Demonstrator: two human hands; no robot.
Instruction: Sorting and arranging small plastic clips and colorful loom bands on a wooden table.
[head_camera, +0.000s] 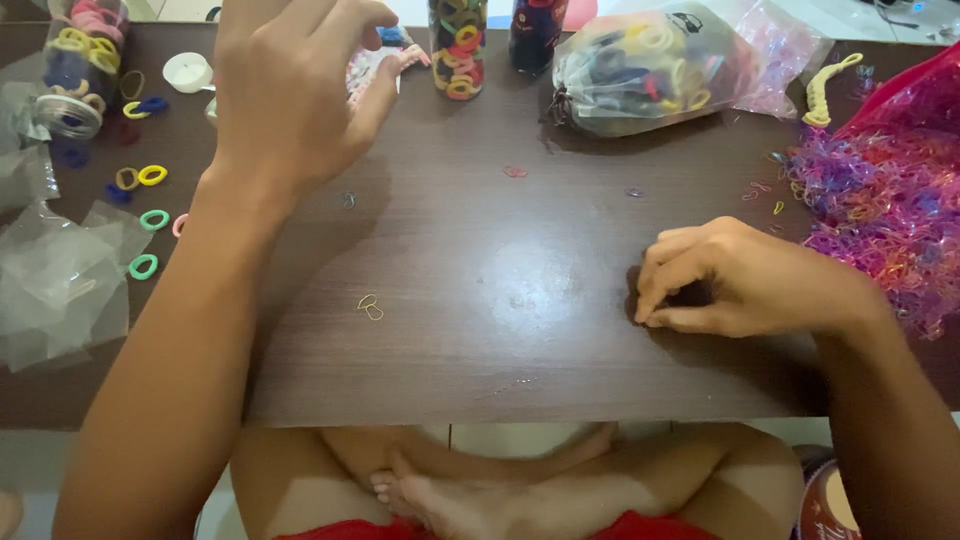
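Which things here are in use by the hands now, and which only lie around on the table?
In use:
- left hand, raised over the table
- right hand, fingertips pinching at the tabletop
- pile of tiny elastic bands

Lying about:
- bag of hair ties
- loose hair rings
- clear wrappers

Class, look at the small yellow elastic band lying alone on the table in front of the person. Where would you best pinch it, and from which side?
Pinch the yellow band at one thin loop, from straight above with fingertip and thumb. It lies flat on the table with bare wood all around.
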